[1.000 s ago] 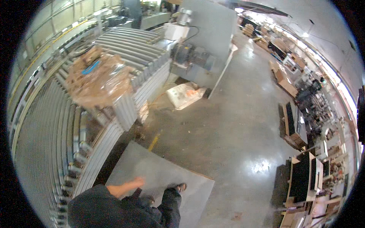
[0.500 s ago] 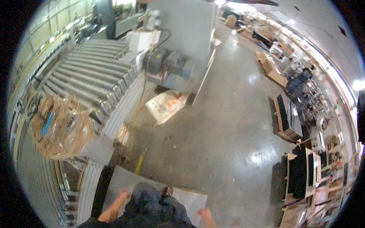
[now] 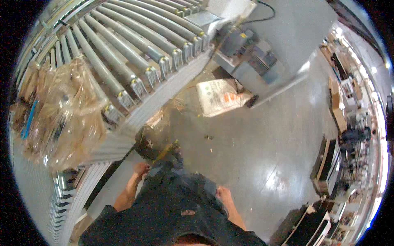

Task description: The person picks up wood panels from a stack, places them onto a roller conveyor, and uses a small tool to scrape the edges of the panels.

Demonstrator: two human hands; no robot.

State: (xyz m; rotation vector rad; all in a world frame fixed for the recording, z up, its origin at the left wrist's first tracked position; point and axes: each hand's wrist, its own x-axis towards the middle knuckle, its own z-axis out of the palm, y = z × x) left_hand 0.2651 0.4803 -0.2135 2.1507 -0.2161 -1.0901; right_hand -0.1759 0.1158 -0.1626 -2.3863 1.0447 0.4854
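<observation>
My left hand (image 3: 142, 168) hangs beside my body, fingers curled in, and nothing shows in it. My right hand (image 3: 223, 193) is on the other side of my dark shirt, also loosely closed with no object visible. Both hands are small and somewhat blurred. Nearest to the left hand is the metal side rail of a roller conveyor (image 3: 119, 53), apart from it. On the conveyor lies a crumpled heap of clear brownish plastic wrap (image 3: 76, 110) with a blue strip (image 3: 29, 119) at its left. Neither hand touches these things.
A white sack (image 3: 217, 98) with orange print lies on the concrete floor (image 3: 246, 151) ahead, by a motor unit (image 3: 238, 41) and a grey panel (image 3: 295, 45). Along the right stand stacked boards (image 3: 328, 168) and a pallet with a black top (image 3: 303, 229).
The view has shifted closer to the conveyor and sack, which now appear larger. My hands sit higher in the picture, still at my sides. Nothing was picked up.
</observation>
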